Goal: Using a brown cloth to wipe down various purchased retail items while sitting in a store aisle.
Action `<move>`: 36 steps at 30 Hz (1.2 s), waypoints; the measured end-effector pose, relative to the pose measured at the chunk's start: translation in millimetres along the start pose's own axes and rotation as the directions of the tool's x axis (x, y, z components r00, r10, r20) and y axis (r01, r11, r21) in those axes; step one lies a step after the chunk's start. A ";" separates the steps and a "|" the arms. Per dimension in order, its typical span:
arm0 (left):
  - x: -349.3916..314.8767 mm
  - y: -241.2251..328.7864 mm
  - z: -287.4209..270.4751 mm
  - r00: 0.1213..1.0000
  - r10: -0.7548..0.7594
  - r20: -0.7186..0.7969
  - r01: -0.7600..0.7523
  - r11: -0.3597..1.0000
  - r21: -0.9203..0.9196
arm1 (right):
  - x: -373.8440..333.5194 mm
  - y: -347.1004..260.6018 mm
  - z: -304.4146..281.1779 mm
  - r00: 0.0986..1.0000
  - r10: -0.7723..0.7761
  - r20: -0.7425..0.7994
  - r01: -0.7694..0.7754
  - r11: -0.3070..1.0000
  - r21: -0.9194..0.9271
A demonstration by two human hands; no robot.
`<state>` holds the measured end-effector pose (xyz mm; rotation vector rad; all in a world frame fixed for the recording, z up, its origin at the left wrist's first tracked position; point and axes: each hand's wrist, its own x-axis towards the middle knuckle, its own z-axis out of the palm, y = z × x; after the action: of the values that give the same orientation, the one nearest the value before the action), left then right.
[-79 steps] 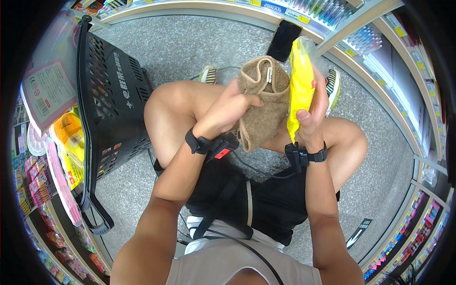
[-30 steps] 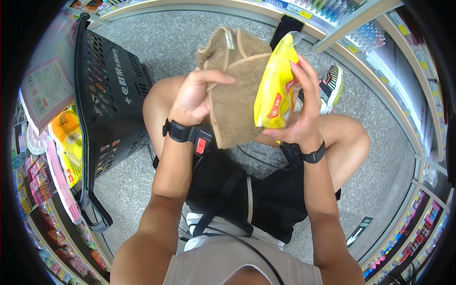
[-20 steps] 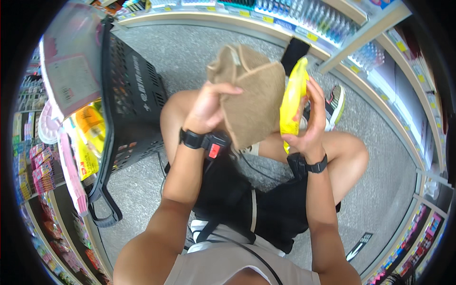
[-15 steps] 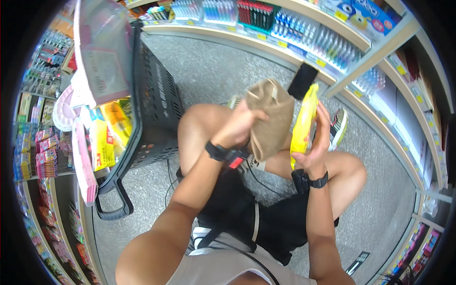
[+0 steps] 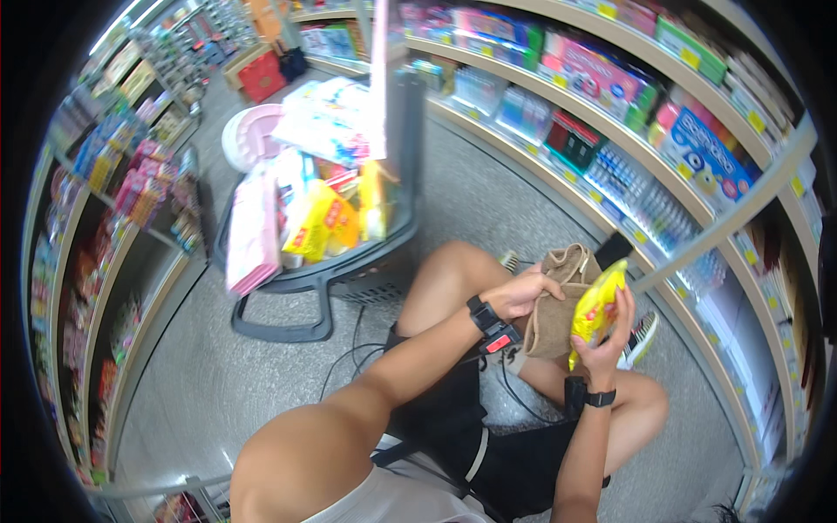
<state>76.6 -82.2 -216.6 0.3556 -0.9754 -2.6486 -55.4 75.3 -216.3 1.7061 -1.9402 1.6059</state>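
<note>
My left hand [image 5: 520, 293] is closed on the edge of a soft brown fabric bag [image 5: 551, 326], which hangs over my crossed legs. Against the bag's right side, partly covering it, is a shiny yellow packet [image 5: 596, 307]. My right hand [image 5: 610, 345] grips this packet from its right and lower side, thumb in front and fingers behind. Whether anything is inside the bag cannot be seen. Each wrist wears a black strap; the left one carries a small device with a red patch [image 5: 498, 343].
To the left stands a dark plastic shopping basket [image 5: 324, 281] with yellow packets [image 5: 316, 222], a pink pack [image 5: 254, 231] and a pale pink round tray [image 5: 259, 137]. Stocked shelves [image 5: 571, 174] curve along the right. A black flat object [image 5: 613, 251] lies behind the bag. Cables cross the floor.
My view has swung left, bringing more of the basket and aisle into sight. The yellow packet has come closer to the brown bag and now overlaps it. Both hands keep their hold.
</note>
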 end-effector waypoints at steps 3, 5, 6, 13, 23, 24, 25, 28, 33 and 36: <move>-5.9 5.1 -13.2 0.997 -0.025 0.079 0.037 0.987 -0.154 | -6.6 9.0 -0.1 1.000 -0.001 -0.018 0.001 1.000 -0.003; -11.1 2.3 -19.3 0.994 -0.028 0.103 0.048 0.980 -0.196 | -12.6 1.8 3.0 1.000 -0.008 -0.028 0.008 1.000 -0.007; -10.9 -4.7 -22.8 0.995 0.043 0.089 -0.028 0.986 -0.166 | -16.0 -0.7 3.9 0.999 -0.009 -0.035 0.009 1.000 0.012; -44.9 -34.9 -17.0 0.996 0.049 0.073 -0.041 0.994 -0.101 | -54.3 -9.2 8.8 0.993 0.058 -0.102 -0.040 0.985 0.165; -79.5 -71.5 7.3 0.979 -0.009 0.204 0.056 0.973 -0.226 | -127.0 28.1 -0.4 0.846 0.533 0.023 -0.332 0.494 0.804; -82.8 -76.1 9.6 0.977 -0.005 0.213 0.055 0.972 -0.229 | -133.8 24.9 -4.9 0.838 0.540 0.081 -0.292 0.318 0.902; -85.1 -77.4 9.4 0.979 -0.022 0.201 0.073 0.966 -0.248 | -139.2 22.6 -4.0 0.846 0.516 0.137 -0.232 0.124 0.965; -99.4 -78.1 4.6 0.977 -0.087 0.192 0.138 0.952 -0.272 | -153.8 1.7 -1.9 0.895 0.384 0.227 -0.128 -0.268 0.955; -107.2 -76.4 -5.4 0.997 0.025 0.072 -0.003 0.958 -0.286 | -148.0 -16.9 4.9 0.966 0.181 0.187 -0.088 -0.448 0.890; -109.7 -67.6 13.3 0.996 0.076 0.047 -0.059 0.955 -0.292 | -154.2 -7.9 -6.0 0.882 0.435 0.182 0.020 -0.420 0.907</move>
<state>161.1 13.7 -237.5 0.1755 -0.5878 -2.6986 4.1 183.0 -309.7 0.6021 -0.0207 4.0286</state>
